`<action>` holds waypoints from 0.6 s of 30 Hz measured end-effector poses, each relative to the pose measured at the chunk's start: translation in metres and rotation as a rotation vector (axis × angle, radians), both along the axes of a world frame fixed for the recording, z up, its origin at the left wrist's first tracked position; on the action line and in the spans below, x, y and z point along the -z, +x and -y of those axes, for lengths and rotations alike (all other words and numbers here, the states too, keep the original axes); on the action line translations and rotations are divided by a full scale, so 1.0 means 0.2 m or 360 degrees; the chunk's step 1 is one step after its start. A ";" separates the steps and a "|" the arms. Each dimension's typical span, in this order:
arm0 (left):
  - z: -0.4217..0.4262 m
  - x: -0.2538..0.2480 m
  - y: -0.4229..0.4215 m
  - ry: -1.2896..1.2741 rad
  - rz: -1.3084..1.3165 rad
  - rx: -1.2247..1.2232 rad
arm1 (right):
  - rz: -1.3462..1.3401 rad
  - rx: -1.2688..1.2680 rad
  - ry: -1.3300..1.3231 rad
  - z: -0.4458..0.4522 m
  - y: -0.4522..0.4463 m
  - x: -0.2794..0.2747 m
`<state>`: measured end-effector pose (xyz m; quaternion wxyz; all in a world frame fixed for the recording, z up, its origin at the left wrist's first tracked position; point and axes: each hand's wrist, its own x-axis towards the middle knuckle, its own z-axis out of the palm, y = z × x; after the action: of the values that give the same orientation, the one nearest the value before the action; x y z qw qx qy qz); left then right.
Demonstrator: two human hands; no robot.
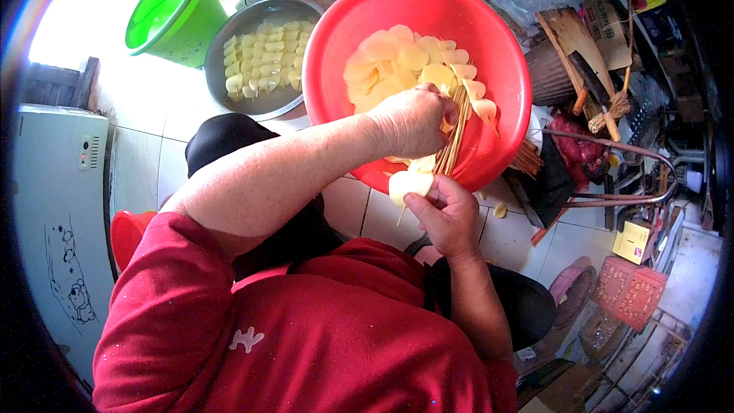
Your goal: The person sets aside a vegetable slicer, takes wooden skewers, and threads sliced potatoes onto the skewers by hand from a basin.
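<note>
My left hand [417,118] reaches over the big red basin [321,69], its fingers bent together beside a bundle of thin wooden sticks [459,126]; what they pinch is mostly hidden. Pale yellow round slices [378,69] are piled in the basin, and a few overlap in a row at its right side. At the basin's near edge, my right hand [446,214] grips a pale yellow slice [410,186] between thumb and fingers, with a thin stick end showing below it.
A metal bowl [218,95] with rows of skewered slices in liquid stands left of the basin, beside a green bucket [187,27]. More sticks [527,159], a wooden board [569,42] and a bent metal frame [650,154] are at the right. A white cabinet [57,199] stands at far left.
</note>
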<state>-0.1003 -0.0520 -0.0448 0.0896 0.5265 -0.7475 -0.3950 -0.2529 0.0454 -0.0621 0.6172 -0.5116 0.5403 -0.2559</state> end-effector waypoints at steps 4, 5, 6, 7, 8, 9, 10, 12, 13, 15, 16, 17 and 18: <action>0.00 0.01 0.00 -0.0021 -0.0016 -0.0008 | 0.0013 0.0000 0.0029 0.00 0.00 0.01; 0.00 0.01 0.00 -0.0021 -0.0016 -0.0008 | 0.0017 0.0001 0.0034 0.00 0.00 0.00; 0.00 0.02 0.00 -0.0044 -0.0024 -0.0006 | 0.0017 0.0001 0.0034 0.00 0.00 0.00; 0.00 0.02 0.00 -0.0067 -0.0031 -0.0005 | 0.0012 0.0000 0.0038 0.00 0.00 0.00; 0.00 0.03 0.00 -0.0067 -0.0031 -0.0005 | 0.0007 -0.0001 0.0041 0.00 0.00 0.00; 0.00 0.03 0.00 -0.0074 -0.0035 -0.0002 | 0.0007 -0.0001 0.0041 0.00 0.00 0.00; 0.00 0.03 0.00 -0.0081 -0.0039 0.0002 | 0.0020 -0.0002 0.0023 0.00 0.00 0.01; 0.00 0.03 0.00 -0.0079 -0.0024 0.0007 | 0.0033 -0.0003 0.0003 0.00 0.00 0.01; 0.00 0.02 0.00 -0.0077 -0.0010 0.0012 | 0.0016 -0.0006 0.0009 0.00 0.00 0.01; 0.00 0.01 0.00 -0.0074 -0.0001 0.0013 | -0.0001 -0.0009 0.0015 0.00 0.00 0.00; 0.00 0.01 0.00 -0.0070 0.0007 0.0015 | -0.0015 -0.0013 0.0006 0.00 0.00 -0.01; 0.00 0.01 0.00 -0.0070 0.0008 0.0015 | -0.0030 -0.0016 -0.0002 0.00 0.00 -0.01; 0.00 0.02 0.00 -0.0070 0.0003 0.0022 | -0.0030 -0.0015 -0.0002 0.00 0.00 -0.01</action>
<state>-0.1012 -0.0517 -0.0488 0.0978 0.5195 -0.7598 -0.3786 -0.2520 0.0451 -0.0598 0.6130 -0.5170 0.5433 -0.2485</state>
